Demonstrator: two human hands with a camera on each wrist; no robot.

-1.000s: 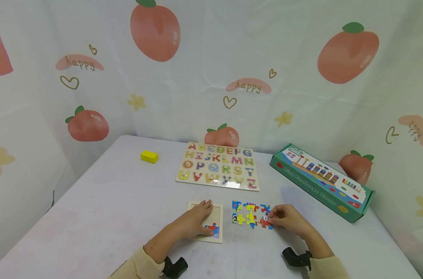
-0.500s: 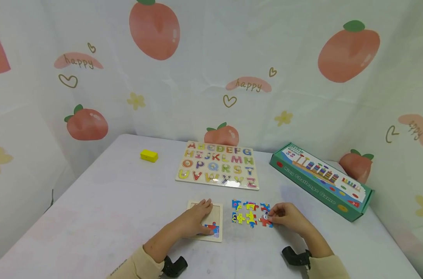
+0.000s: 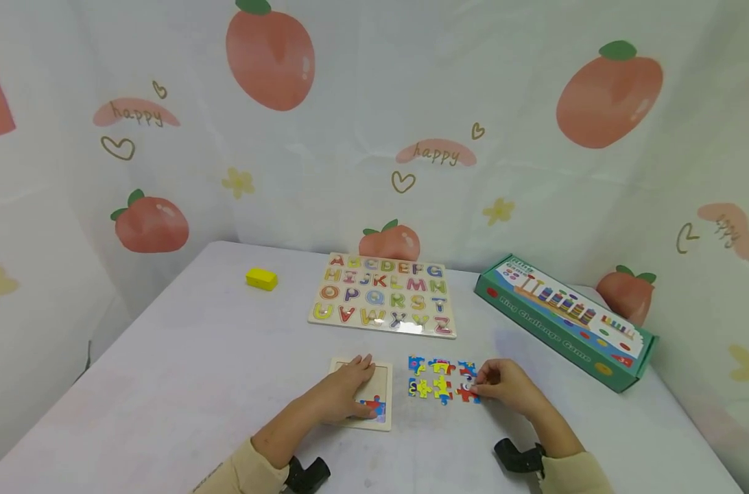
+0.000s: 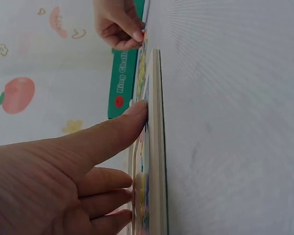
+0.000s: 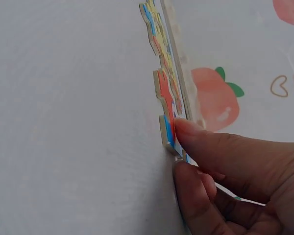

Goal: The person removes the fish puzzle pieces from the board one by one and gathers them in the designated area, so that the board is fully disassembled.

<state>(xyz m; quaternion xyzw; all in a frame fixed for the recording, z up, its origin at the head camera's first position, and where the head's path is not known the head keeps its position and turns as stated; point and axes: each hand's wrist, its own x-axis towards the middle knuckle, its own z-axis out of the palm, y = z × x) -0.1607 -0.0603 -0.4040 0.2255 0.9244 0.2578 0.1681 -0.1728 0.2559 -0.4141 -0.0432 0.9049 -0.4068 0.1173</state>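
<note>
A small wooden puzzle tray (image 3: 383, 379) lies flat on the table, with a red and blue jigsaw piece (image 3: 372, 406) in its near part. My left hand (image 3: 345, 391) rests across it, fingers extended and thumb on that piece; the hand hides the tray's left side. To the right, several loose jigsaw pieces (image 3: 441, 388) lie in two rows. My right hand (image 3: 512, 385) pinches the edge of the red piece (image 3: 464, 395) at the near right end. In the right wrist view, the thumb presses on top of this piece (image 5: 165, 93), with curled fingers at its edge.
Behind the tray lies a wooden alphabet board (image 3: 383, 319). A green Ring Challenge Game box (image 3: 560, 336) stands at the back right. One yellow block (image 3: 261, 278) sits at the back left. A printed cloth (image 3: 325, 171) hangs behind the table.
The head view has shifted slightly. Both hands keep their places, the left on the tray and the right at the red jigsaw piece.
</note>
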